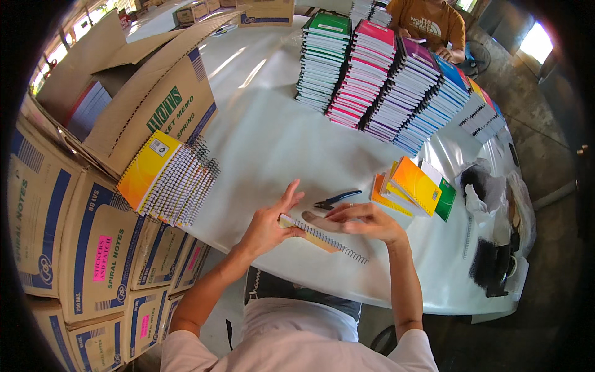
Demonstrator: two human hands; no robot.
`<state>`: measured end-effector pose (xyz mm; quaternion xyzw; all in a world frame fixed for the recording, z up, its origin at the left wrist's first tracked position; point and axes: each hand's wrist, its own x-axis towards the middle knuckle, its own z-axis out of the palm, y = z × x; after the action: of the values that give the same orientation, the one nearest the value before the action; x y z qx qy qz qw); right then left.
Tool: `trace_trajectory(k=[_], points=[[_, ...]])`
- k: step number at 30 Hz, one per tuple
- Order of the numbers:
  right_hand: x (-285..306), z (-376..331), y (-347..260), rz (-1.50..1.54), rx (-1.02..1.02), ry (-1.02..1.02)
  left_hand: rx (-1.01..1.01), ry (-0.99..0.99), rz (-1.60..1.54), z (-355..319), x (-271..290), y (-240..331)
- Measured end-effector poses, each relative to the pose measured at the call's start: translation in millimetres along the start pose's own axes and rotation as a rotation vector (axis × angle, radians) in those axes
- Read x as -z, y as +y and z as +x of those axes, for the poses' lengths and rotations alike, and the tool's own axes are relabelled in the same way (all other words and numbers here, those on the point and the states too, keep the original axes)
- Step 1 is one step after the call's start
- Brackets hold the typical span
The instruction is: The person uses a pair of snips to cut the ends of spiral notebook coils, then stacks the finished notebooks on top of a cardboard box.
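My left hand [271, 222] grips a small spiral notebook [321, 242] by its left end, thumb across it and fingers raised behind. Along its upper edge runs a dark wire coil [334, 243], whose right end sticks out past the pages. My right hand [370, 223] hovers just over the coil with its fingers stretched leftward; the foremost part is smeared, so contact with the coil cannot be made out. Blue-handled pliers [338, 199] lie on the table just beyond both hands. Right of them rests a loose pile of yellow, orange and green notebooks [414, 186].
Tall stacks of green [323, 56], pink [364, 74] and purple notebooks [406, 90] stand far right, near a seated person [431, 28]. A stack of yellow spiral notebooks [167, 180] leans by an opened carton [164, 105]. Plastic bags [486, 192] and black coils [486, 260] lie right.
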<state>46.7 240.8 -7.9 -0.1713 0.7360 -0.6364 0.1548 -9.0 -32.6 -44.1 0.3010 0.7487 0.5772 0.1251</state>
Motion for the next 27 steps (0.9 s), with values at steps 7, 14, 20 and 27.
trace_trajectory(k=[7, 14, 20, 27], points=[[-4, 13, -8, 0.024, -0.013, -0.028, 0.049, 0.054, -0.151, -4, -3, -10], [-16, 23, -21, -0.265, -0.111, 0.080, 0.047, 0.023, -0.274, -5, -1, -15], [-6, -63, -35, -0.415, -0.091, 0.403, 0.207, -0.216, -0.287, 1, 9, -18], [-8, -163, -5, -1.200, -0.368, 0.638, -0.081, -0.258, -0.259, 0, 7, -24]])
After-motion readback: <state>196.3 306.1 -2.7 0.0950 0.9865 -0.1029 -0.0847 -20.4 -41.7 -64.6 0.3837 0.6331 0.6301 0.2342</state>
